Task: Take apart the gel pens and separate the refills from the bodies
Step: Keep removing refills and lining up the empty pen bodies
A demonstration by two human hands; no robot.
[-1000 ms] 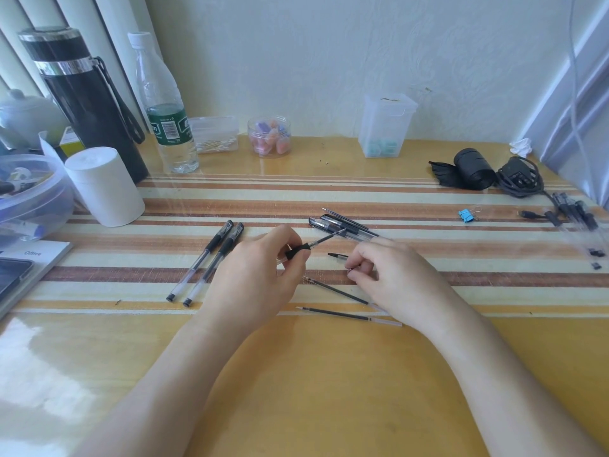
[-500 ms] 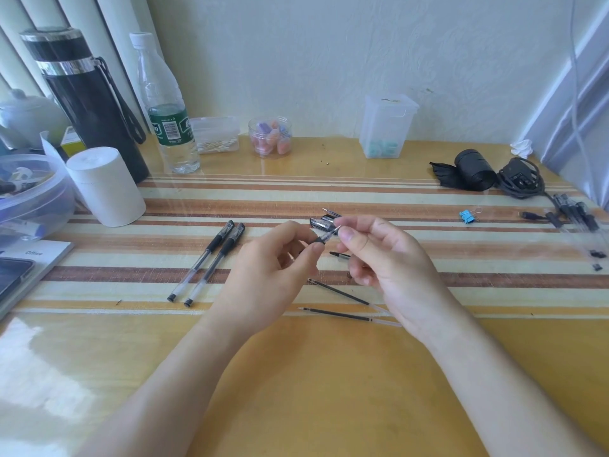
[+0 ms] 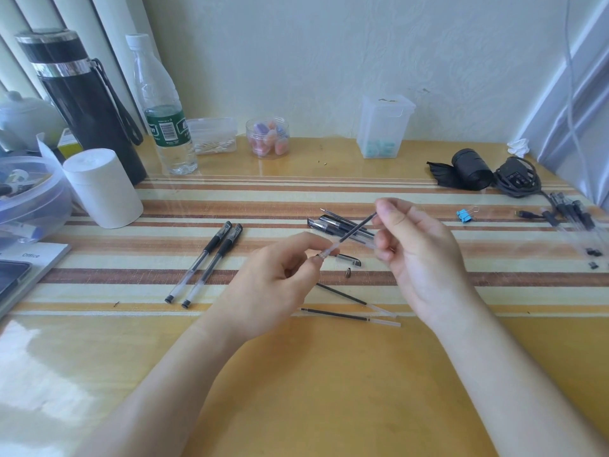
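My left hand is closed around a pen body that its fingers mostly hide. A thin black refill slants up and to the right from those fingertips. My right hand pinches the refill's upper end. Two whole gel pens lie side by side to the left. Behind my hands sits a small pile of pen bodies and caps. Two loose refills lie near my right wrist. A pen cap and a small metal tip rest between my hands.
A black flask, a water bottle, a white roll and a clear bowl stand at the left. At the right are a blue binder clip, a black cable bundle and several more pens.
My right hand has risen and moved right, drawing the refill out of the body held in my left hand. The cap and metal tip have come into view on the table.
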